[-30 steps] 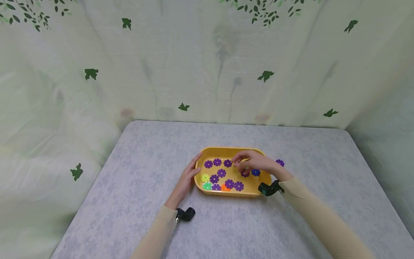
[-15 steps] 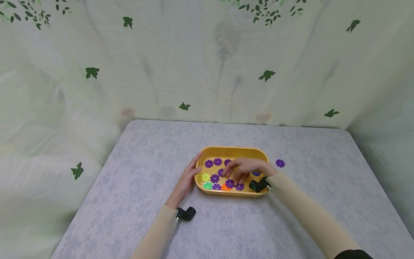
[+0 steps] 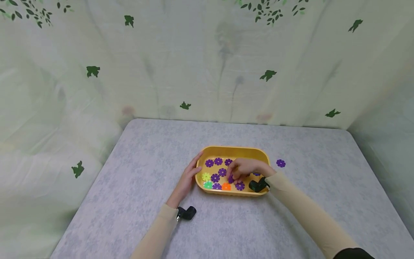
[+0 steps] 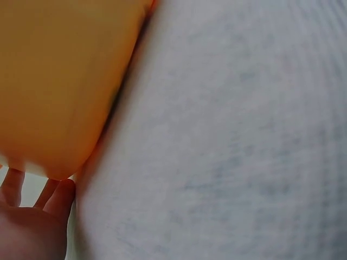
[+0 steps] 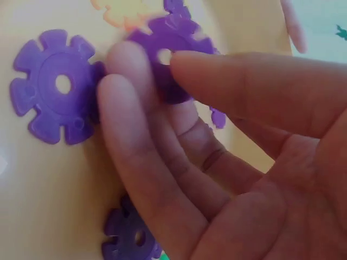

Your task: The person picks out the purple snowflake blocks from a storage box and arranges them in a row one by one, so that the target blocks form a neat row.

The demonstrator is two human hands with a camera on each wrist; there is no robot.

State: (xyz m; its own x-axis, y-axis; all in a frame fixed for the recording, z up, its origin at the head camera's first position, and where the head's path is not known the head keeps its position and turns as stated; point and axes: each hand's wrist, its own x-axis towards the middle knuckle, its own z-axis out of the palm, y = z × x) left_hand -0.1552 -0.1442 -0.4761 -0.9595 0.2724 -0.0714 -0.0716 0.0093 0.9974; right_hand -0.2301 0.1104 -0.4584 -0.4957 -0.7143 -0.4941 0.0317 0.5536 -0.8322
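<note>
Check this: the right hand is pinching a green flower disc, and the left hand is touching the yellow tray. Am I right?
No: the disc in the right hand is purple, as the right wrist view shows. The left hand is touching the yellow tray.

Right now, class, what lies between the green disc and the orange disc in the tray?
One purple disc lies between the green disc and the orange disc; the head view shows it.
</note>
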